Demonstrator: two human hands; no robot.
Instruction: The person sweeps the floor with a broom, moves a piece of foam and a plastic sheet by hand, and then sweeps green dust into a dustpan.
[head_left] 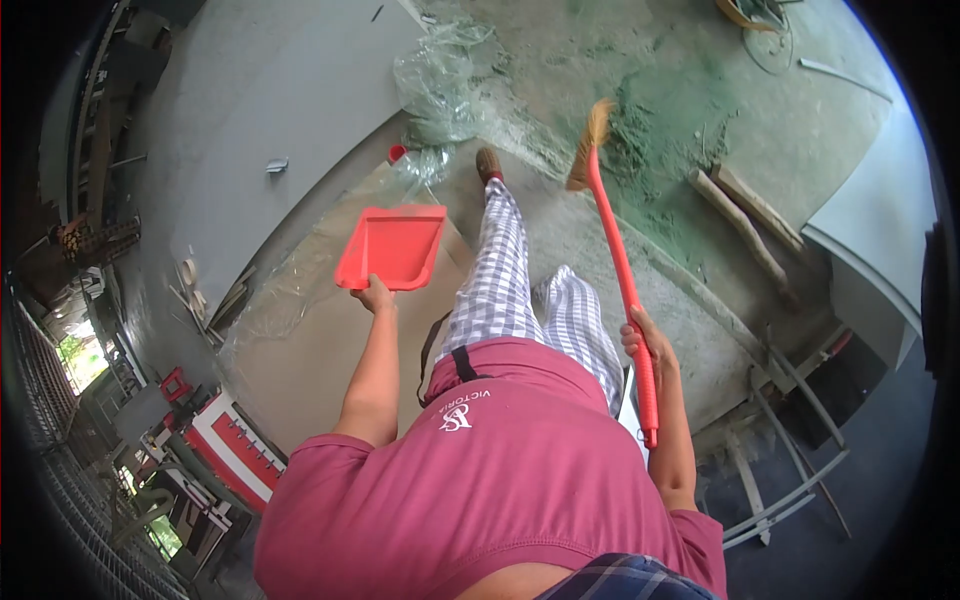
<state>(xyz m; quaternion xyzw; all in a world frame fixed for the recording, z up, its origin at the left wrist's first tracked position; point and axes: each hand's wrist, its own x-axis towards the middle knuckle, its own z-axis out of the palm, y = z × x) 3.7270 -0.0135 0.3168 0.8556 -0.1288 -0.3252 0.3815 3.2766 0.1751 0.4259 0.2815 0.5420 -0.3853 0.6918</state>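
Observation:
My left hand (375, 294) grips the near edge of a red dustpan (397, 248), which hangs over a brown sheet on the floor. Nothing can be made out inside the pan. My right hand (648, 338) is wrapped round the red handle of a broom (622, 262). The handle points up and away, and the tan bristles (591, 140) are over the floor beside a patch of green powder (640, 130).
Clear plastic film (437, 85) lies crumpled ahead. Two wooden poles (757, 208) rest on the floor at the right. A grey panel (280, 110) stretches across the left, a metal frame (790, 490) stands at lower right, and a basin (752, 12) sits at the top.

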